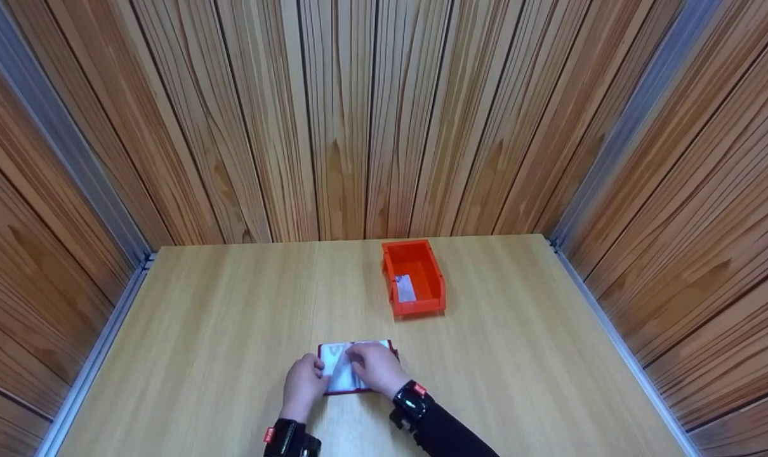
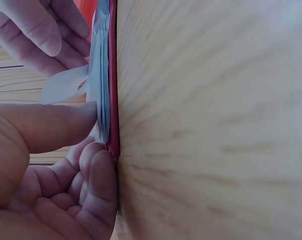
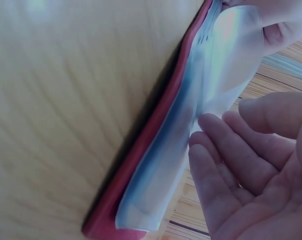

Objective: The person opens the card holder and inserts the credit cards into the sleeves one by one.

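Observation:
A card holder with a red cover (image 3: 155, 120) and clear plastic sleeves (image 1: 338, 376) lies opened out on the table in front of me. My left hand (image 1: 303, 386) grips its left edge: the thumb (image 2: 66, 125) presses on the sleeves while curled fingers sit at the cover's edge. One clear sleeve (image 3: 235, 55) stands raised and bent between the hands. Over the right half is my right hand (image 1: 379, 367), its fingers loosely bent and the thumb apart from them. Its fingertips (image 3: 210, 122) are right at the sleeves near the middle fold.
An orange-red open bin (image 1: 418, 308) stands behind the card holder, slightly to the right, with a white piece (image 1: 405, 288) inside it. Wood-panelled walls (image 1: 343, 127) enclose the table (image 1: 231, 304) at the back and both sides, with metal rails along the corners.

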